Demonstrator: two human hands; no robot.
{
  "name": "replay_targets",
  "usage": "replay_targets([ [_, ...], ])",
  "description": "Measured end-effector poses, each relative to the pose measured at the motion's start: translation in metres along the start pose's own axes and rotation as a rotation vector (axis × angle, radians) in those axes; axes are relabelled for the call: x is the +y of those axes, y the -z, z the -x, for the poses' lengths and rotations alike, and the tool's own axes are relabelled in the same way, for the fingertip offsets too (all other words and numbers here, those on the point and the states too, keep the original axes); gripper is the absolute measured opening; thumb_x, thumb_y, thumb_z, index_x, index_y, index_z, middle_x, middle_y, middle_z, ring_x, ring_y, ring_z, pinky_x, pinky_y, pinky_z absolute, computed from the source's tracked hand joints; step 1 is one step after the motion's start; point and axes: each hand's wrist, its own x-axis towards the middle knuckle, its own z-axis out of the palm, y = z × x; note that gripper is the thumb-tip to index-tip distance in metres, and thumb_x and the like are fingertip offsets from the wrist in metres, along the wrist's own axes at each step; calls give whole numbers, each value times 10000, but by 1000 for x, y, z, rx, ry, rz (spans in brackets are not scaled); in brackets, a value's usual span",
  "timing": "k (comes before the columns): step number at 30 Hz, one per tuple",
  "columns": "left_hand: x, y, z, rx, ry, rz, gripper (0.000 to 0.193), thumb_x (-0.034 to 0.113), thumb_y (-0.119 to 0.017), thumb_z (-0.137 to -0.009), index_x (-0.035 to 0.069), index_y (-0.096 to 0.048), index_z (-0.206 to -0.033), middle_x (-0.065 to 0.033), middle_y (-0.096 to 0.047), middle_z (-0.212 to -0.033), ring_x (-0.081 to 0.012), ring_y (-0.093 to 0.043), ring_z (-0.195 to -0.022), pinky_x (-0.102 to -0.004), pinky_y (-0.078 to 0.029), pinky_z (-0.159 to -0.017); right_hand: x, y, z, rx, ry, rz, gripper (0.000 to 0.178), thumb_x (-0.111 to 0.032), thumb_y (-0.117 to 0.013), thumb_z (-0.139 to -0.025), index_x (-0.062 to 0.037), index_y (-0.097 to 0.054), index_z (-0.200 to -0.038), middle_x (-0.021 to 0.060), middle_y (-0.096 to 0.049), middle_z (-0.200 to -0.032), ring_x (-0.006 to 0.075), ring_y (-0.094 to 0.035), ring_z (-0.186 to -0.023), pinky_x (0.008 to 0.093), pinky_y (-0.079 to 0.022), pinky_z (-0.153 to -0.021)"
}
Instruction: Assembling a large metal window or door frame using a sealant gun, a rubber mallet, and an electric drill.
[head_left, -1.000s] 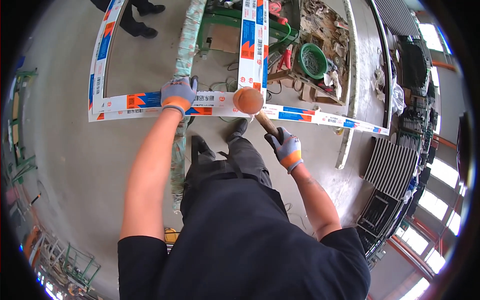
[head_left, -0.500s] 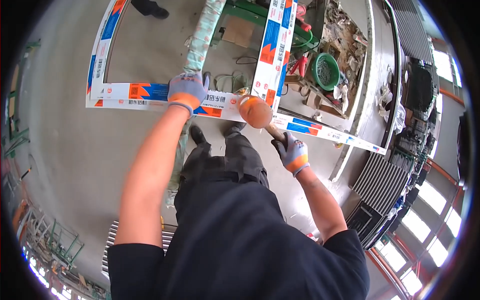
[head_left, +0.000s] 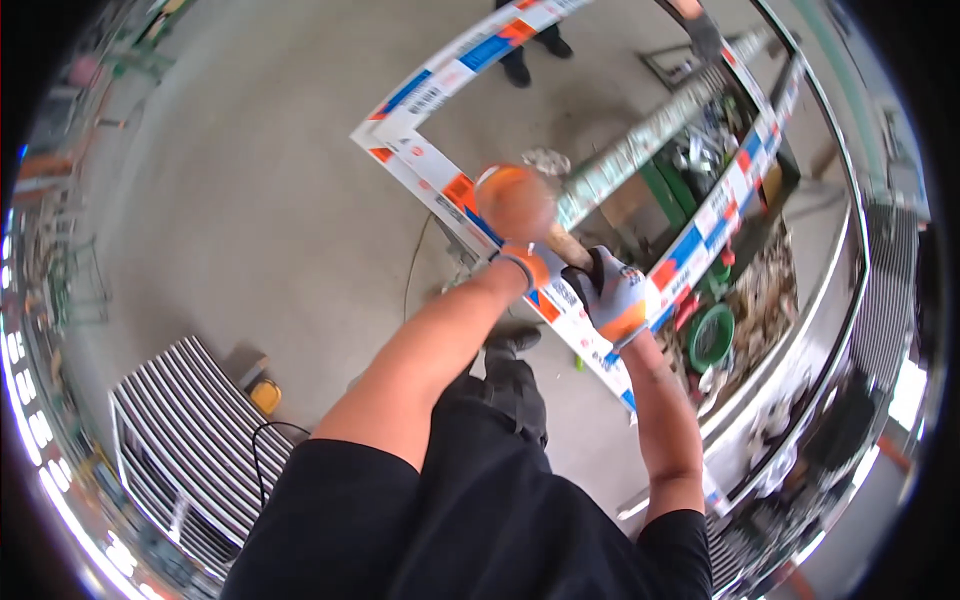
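Your right hand holds the mallet, and its head hangs just up and left of your left hand, over the frame's near bar.
Your right hand (head_left: 615, 298), in a grey and orange glove, is closed around the round orange-brown mallet with a wooden handle (head_left: 510, 205); it points up and left, and its head is blurry, so you can't tell if it touches. Your left hand (head_left: 535, 264), gloved the same, is nearer the head and lies on the straight-sided frame in white, blue and orange wrap (head_left: 432, 170). Its fingers are partly hidden, so you can't tell how tight they are. The near bar slants from upper left to lower right. Beyond lie a long, wrinkly, pale-green wrapped beam (head_left: 640, 150) and a round green bowl (head_left: 711, 335).
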Motion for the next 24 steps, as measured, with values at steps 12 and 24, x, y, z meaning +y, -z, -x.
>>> replay_targets([
  [12,-23,-91,-67,825,-161,-67,276,256,-475,-882,55,-663,-897,-94,-683,-768,-285,-668,-736,-426,-517,-706,-111,15,-151,-76,565,-146,248,-229,-651,-864,-7,-587,-955,155,-655,-745,309,-658,-695,360,-495,-635],
  [24,14,-95,-107,361,-260,-442,239,79,-459,-847,38,-649,-985,-106,-677,-941,-274,-650,-909,-439,-501,-835,0,-63,-171,-323,194,466,383,-406,-493,-931,-30,-529,-993,213,-670,-812,398,-650,-774,469,-509,-703],
])
